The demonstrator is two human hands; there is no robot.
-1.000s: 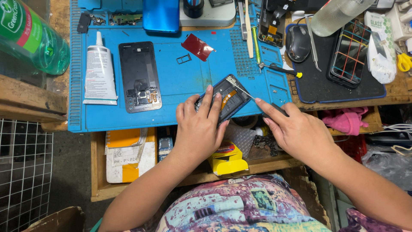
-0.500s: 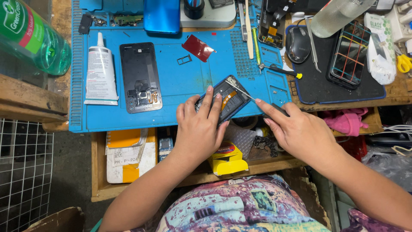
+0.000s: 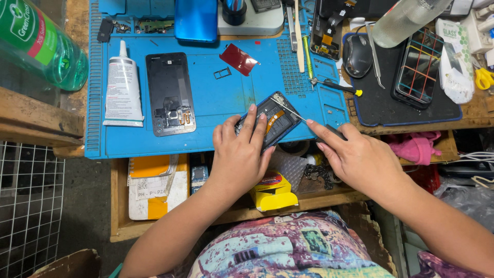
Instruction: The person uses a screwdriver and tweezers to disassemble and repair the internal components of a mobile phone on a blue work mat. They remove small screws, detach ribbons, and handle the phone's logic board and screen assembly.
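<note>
Bare mat [image 3: 226,98] open between phone back [image 3: 170,93] and opened phone [image 3: 270,121] — screwdriver [image 3: 334,86] crowds right.

Phone repair workshop: blue repair mat [image 3: 216,92], opened phones [image 3: 170,92], tweezers [image 3: 374,49], glue tube [image 3: 122,85].

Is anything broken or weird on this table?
Yes. The phone under the left hand has its back off, insides showing, while the right hand pokes it with a thin tool. Another opened phone lies on the blue mat. Nothing looks spilled.
</note>
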